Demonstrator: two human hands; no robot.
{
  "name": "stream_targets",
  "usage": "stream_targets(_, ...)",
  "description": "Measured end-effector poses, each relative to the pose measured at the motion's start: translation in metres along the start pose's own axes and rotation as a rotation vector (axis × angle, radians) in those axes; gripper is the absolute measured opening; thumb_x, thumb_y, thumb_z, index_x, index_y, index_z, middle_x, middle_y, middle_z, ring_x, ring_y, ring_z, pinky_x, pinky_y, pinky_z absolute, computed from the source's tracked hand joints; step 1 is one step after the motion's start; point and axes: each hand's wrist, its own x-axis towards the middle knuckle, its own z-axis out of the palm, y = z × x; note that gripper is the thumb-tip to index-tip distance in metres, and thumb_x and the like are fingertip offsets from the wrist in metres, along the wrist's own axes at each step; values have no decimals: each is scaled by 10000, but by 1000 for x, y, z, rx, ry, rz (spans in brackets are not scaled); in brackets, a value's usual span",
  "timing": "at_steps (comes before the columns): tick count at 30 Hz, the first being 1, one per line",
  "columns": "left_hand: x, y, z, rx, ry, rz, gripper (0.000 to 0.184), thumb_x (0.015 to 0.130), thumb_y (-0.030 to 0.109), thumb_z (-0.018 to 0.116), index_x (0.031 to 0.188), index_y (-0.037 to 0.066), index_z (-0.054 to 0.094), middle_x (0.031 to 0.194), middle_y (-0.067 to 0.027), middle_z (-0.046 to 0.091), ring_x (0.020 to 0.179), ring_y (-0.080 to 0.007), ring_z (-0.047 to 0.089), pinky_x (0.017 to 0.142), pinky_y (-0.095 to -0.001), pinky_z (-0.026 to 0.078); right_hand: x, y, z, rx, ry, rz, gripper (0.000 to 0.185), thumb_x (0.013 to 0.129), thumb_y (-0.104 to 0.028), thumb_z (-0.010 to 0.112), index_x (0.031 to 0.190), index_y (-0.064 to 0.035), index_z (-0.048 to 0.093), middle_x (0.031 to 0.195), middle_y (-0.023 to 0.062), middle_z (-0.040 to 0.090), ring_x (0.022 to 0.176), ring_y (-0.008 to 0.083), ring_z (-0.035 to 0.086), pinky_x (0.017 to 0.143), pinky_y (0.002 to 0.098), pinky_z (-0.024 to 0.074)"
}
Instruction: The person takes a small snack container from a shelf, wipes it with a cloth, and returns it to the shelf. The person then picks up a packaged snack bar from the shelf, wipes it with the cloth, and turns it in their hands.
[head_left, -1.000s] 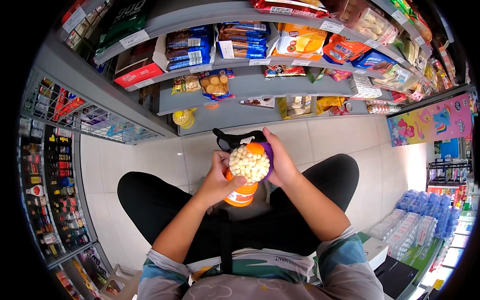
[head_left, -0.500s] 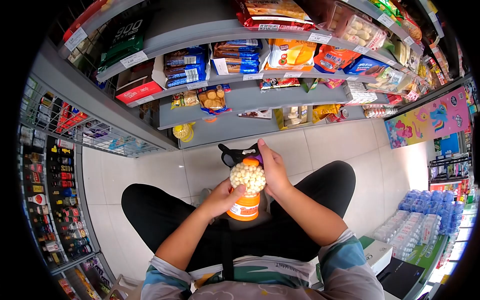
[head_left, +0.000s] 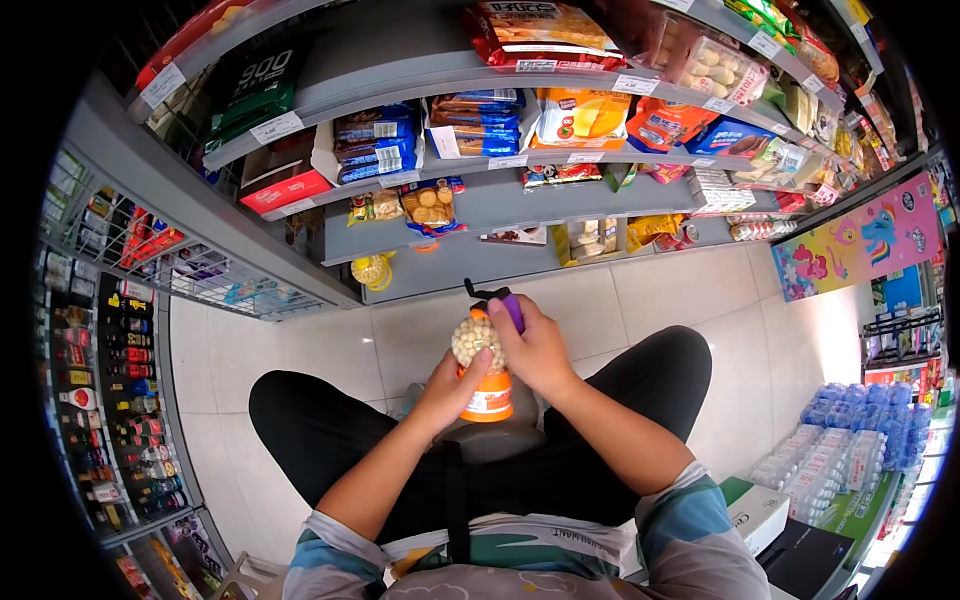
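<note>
Head view shows the orange-based jar [head_left: 492, 386] held between both hands [head_left: 445, 392].

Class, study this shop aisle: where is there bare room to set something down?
Bare: the front of the bottom shelf, between yellow jar and yellow carton; the shelf above, between cookie bag and red packet; floor tiles between the right hand and the bottom shelf. Crowded: the next shelf up, with blue-wrapped bars beside an orange pack.
</note>
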Motion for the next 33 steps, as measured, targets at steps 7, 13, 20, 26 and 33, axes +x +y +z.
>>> stream_targets(7, -7, 19, 3, 96, -116, 79, 722, 983, 291, 726, 1533, 30, 337, 1425, -89, 550, 1297, -190, 557, 1107, -363, 444, 1, -1, 1, 152, -106, -67, 395, 1012, -372, 659, 1107, 12, 664, 903, 146, 737, 807, 220, 713, 745, 358, 552)
stream_targets(13, 1, 13, 0, 203, -21, 91, 791, 908, 230, 790, 1512, 5, 332, 1392, -119, 558, 1288, -206, 561, 1099, -378, 453, -1, -9, -5, 15, -98, -66, 351, 998, -334, 676, 1073, 9, 673, 872, 171, 728, 771, 269, 712, 728, 377, 551)
stream_targets(20, 0, 18, -1, 474, 132, 41, 791, 870, 221, 800, 1461, -51, 352, 1373, -171, 563, 1268, -235, 579, 1073, -378, 470, -3, -7, -1, -49, -112, -107, 309, 1000, -292, 653, 1043, 14, 668, 877, 224, 710, 785, 405, 692, 717, 438, 541)
stream_targets(26, 9, 12, -8, 379, 157, 75, 722, 874, 208, 776, 1421, -63, 390, 1324, -175, 598, 1230, -259, 613, 1041, -389, 495, -3, -1, -1, -148, -161, -237, 370, 984, -291, 664, 1133, 48, 670, 1055, 264, 705, 947, 430, 687, 829, 444, 549)
stream_targets(33, 6, 3, -13, 645, 188, -6, 646, 831, 277, 785, 1299, -53, 487, 1214, -206, 652, 1120, -299, 666, 964, -385, 529, -5, 4, 1, -354, -163, -673, 407, 918, -249, 739, 1190, 50, 691, 1243, 241, 690, 1210, 385, 635, 1043, 437, 500)
